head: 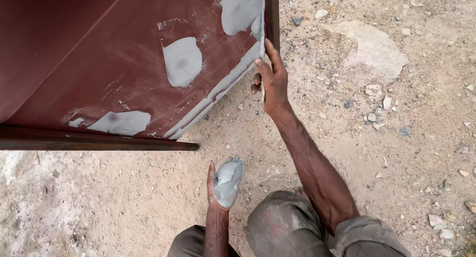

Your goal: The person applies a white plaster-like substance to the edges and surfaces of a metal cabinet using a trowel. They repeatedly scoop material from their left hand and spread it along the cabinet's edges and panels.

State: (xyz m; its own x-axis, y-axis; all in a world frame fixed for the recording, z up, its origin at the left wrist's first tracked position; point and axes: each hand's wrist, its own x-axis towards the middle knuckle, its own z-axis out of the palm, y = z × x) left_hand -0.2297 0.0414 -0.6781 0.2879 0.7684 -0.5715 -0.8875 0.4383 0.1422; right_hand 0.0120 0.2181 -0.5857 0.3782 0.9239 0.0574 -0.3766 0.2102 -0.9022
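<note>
A dark red metal panel (99,53) stands on sandy ground, with grey filler patches (182,61) spread on it and a grey band along its lower right edge. My right hand (271,78) reaches up to the panel's right edge and grips a thin metal scraper blade (262,24), which lies against the grey filler there. Lower down, near my knee (285,222), my left hand (218,187) holds a small flat piece loaded with wet grey filler (228,180), palm up and apart from the panel.
A rusty metal bar (99,143) runs along the panel's bottom edge. A large pale rock (369,51) sits to the right, with small stones scattered around it. The ground is loose sand and gravel.
</note>
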